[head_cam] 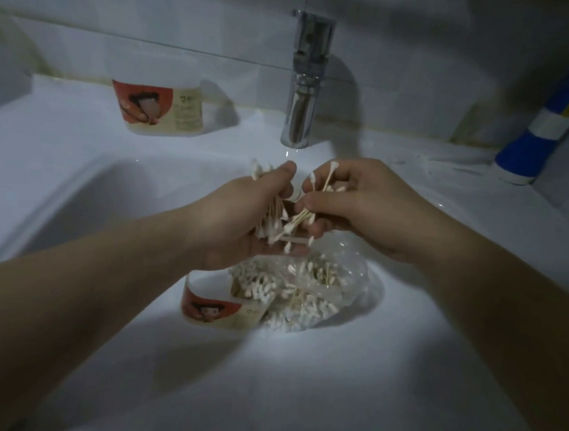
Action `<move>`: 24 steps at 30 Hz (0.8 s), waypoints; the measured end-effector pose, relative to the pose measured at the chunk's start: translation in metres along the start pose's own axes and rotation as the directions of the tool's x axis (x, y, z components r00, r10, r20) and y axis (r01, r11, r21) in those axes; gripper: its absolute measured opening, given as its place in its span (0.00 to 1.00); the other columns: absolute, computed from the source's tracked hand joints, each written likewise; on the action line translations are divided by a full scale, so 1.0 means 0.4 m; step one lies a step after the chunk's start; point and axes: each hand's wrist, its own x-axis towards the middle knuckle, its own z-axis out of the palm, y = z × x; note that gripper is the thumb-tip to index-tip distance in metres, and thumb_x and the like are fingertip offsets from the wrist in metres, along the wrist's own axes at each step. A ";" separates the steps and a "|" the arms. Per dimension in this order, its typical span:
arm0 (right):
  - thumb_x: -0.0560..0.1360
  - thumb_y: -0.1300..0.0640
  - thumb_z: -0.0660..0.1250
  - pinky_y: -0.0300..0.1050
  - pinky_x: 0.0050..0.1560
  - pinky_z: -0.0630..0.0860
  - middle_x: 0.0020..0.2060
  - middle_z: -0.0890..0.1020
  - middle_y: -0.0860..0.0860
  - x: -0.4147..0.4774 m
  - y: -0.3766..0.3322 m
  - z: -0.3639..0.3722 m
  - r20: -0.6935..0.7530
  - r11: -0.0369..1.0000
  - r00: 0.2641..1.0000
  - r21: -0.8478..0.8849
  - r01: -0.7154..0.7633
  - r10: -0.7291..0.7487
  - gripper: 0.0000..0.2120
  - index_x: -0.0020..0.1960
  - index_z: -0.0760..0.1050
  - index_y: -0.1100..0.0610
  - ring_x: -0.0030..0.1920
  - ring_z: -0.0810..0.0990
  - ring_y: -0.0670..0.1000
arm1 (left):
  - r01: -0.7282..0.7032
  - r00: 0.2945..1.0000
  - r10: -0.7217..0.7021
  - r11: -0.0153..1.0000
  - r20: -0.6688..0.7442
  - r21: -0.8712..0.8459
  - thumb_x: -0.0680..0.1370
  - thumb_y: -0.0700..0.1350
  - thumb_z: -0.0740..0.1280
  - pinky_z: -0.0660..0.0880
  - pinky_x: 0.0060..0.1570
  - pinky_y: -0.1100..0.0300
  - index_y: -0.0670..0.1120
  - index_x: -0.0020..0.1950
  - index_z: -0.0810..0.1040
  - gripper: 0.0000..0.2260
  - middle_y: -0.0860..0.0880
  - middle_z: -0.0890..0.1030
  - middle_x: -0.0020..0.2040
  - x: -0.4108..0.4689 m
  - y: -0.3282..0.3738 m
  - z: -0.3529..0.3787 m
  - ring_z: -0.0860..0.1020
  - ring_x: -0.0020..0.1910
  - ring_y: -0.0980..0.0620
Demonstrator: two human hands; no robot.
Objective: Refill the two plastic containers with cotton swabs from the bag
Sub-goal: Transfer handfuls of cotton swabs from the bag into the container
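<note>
Head view, over a dimly lit white sink [65, 128]: a person's two bare hands met above the basin, just in front of the chrome tap [306, 80]. The left hand [243, 219] lay palm-up, its fingers curled round a thick bundle of cotton swabs [269, 219], white tips sticking out past the fingertips and down over the palm. The right hand [360, 210] pinched a smaller cluster of swabs [304, 216] between thumb and fingers, its ends touching the left hand's bundle. Directly below the hands, a clear plastic bag [335, 285] lay open in the basin with many swabs still heaped inside. The near container [211, 305], with a red-and-cream label, lay tilted in the basin against the bag's left side; whether swabs were inside it could not be told. The far container [158, 107], bearing the same label, stood on the sink's back ledge, left of the tap and well apart from the hands. A blue bottle [544, 131] with a white band leaned against the wall at far right.
</note>
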 end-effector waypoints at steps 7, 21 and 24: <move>0.74 0.69 0.73 0.43 0.37 0.82 0.35 0.84 0.60 0.006 0.032 -0.041 -0.002 1.000 1.000 -0.005 0.020 -0.020 0.02 0.45 0.82 0.64 0.32 0.82 0.55 | -0.043 0.987 0.011 0.978 0.160 0.202 0.84 0.58 0.60 0.79 0.39 0.64 0.44 0.55 0.82 0.19 0.47 0.84 0.47 0.016 -0.038 0.024 0.81 0.41 0.56; 0.77 0.67 0.71 0.36 0.39 0.80 0.39 0.85 0.59 0.004 0.019 -0.067 -0.039 0.998 0.999 0.050 0.032 -0.030 0.05 0.43 0.83 0.63 0.35 0.84 0.49 | -0.118 0.980 0.066 0.953 0.189 0.279 0.84 0.44 0.64 0.77 0.40 0.63 0.46 0.53 0.81 0.07 0.50 0.83 0.42 0.019 -0.038 0.016 0.78 0.37 0.58; 0.77 0.67 0.70 0.40 0.39 0.81 0.37 0.85 0.59 0.000 0.015 -0.063 -0.008 0.998 0.999 0.046 0.034 -0.034 0.05 0.43 0.82 0.63 0.34 0.84 0.53 | -0.130 0.981 0.059 0.909 0.187 0.395 0.82 0.52 0.66 0.75 0.44 0.54 0.46 0.52 0.83 0.10 0.46 0.81 0.41 0.014 -0.045 0.013 0.77 0.38 0.52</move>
